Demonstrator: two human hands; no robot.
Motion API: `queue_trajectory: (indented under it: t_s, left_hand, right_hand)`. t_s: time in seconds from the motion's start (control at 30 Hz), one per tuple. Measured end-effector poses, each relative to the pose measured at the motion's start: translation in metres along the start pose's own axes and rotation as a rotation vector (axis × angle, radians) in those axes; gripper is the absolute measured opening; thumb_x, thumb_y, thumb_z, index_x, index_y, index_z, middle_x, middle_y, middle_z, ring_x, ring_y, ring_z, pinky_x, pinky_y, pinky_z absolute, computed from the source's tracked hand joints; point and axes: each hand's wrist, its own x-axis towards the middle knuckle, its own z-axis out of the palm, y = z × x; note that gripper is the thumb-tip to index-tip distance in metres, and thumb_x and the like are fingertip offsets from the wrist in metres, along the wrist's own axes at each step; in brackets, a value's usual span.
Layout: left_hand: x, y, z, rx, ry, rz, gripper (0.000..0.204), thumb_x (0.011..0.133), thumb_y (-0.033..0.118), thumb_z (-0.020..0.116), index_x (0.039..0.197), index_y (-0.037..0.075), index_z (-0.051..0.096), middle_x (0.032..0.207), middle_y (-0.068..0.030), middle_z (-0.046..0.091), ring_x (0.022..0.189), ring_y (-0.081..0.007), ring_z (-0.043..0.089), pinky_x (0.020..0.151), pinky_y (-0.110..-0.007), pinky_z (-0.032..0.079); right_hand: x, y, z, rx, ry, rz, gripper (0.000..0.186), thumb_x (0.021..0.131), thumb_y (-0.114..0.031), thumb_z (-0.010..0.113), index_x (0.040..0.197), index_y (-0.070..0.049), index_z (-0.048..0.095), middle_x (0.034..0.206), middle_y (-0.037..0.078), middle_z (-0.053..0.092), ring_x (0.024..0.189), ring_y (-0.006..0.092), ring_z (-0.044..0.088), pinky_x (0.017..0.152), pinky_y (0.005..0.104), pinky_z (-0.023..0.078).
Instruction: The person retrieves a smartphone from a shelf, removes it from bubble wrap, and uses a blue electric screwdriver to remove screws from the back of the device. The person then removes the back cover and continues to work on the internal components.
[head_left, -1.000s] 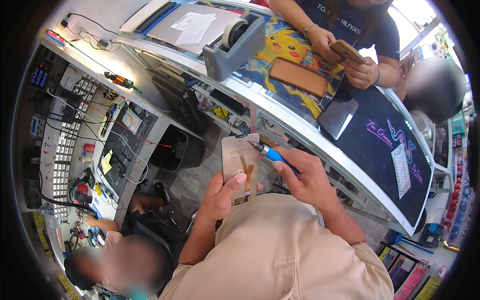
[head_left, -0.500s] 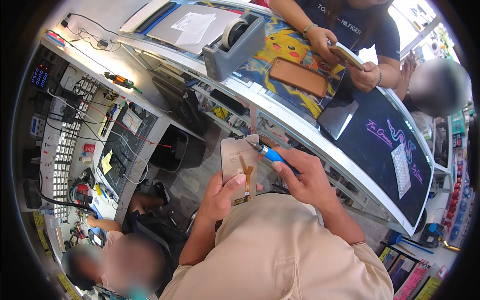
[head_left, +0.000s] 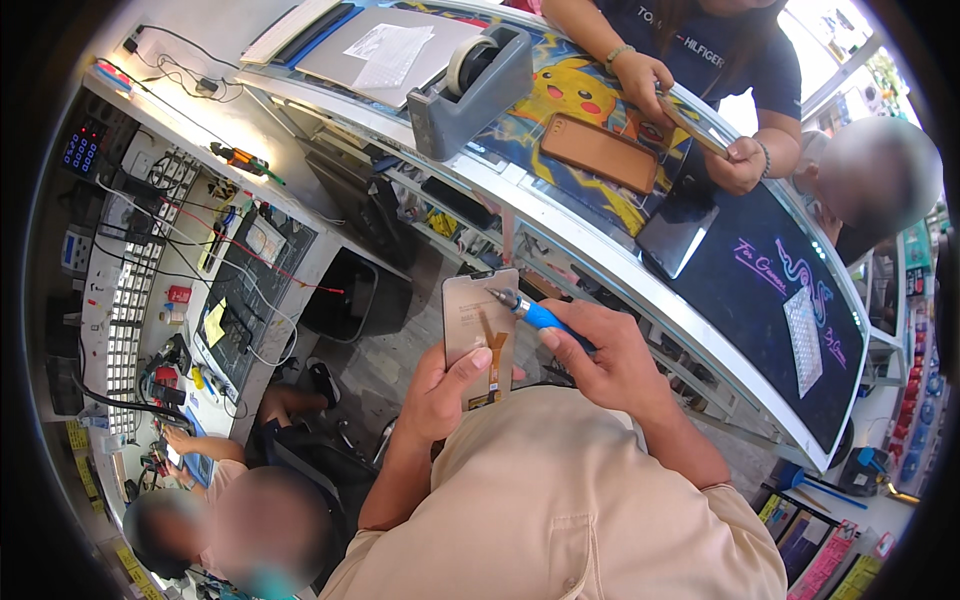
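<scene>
My left hand (head_left: pixel 443 383) grips a thin phone screen panel (head_left: pixel 459 316), its back turned up, with an orange flex cable (head_left: pixel 494 364) on it. The thumb presses beside the cable. My right hand (head_left: pixel 601 354) is closed round a pen-like tool with a blue grip (head_left: pixel 541 316) and a metal tip, which is at the upper part of the panel; whether it touches cannot be told. Both hands are held above my torso, in the middle of the view.
Ahead, a glass counter (head_left: pixel 736 311) bears a tape dispenser (head_left: pixel 465 95), a brown case (head_left: pixel 597 154) and mats. Across it a person holds a phone (head_left: pixel 697 124); another stands behind. At left, a cluttered bench (head_left: pixel 255 345) has a seated co-worker (head_left: pixel 220 450). A black bin (head_left: pixel 338 297) stands below.
The tool's tip has shifted slightly left on the panel. The person across has tilted the phone and lowered a hand. The co-worker's hand at the bench has moved.
</scene>
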Motion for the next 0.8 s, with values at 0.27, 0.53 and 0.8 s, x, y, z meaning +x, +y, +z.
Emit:
queue_trajectory:
  t_s: [0.27, 0.53, 0.8]
  left_hand:
    - [0.0001, -0.0019, -0.0008, -0.002, -0.009, 0.013, 0.042, 0.111, 0.028, 0.053, 0.136, -0.004, 0.062, 0.112, -0.0143, 0.075, 0.102, -0.02, 0.074, 0.089, -0.033, 0.057]
    - [-0.0006, -0.0039, -0.0018, 0.03, -0.014, 0.044, 0.042, 0.111, 0.029, 0.053, 0.136, -0.003, 0.062, 0.111, -0.0136, 0.076, 0.101, -0.0193, 0.073, 0.088, -0.033, 0.057]
    - [-0.0018, -0.0056, -0.0037, 0.039, 0.001, 0.038, 0.039, 0.112, 0.026, 0.053, 0.134, -0.004, 0.063, 0.113, -0.0125, 0.075, 0.103, -0.0199, 0.074, 0.089, -0.034, 0.057]
  right_hand:
    - [-0.0003, -0.0017, -0.0016, -0.036, -0.01, 0.018, 0.028, 0.102, -0.017, 0.068, 0.126, -0.002, 0.072, 0.092, 0.019, 0.071, 0.076, 0.0335, 0.068, 0.071, 0.0383, 0.055]
    - [-0.0007, -0.0055, 0.0007, -0.032, 0.005, 0.012, 0.028, 0.102, -0.017, 0.068, 0.126, -0.003, 0.072, 0.09, 0.018, 0.07, 0.075, 0.0328, 0.067, 0.07, 0.0381, 0.055]
    - [-0.0007, -0.008, 0.0035, -0.025, 0.019, 0.006, 0.029, 0.102, -0.019, 0.07, 0.125, -0.001, 0.072, 0.087, 0.015, 0.068, 0.075, 0.0293, 0.063, 0.071, 0.0368, 0.051]
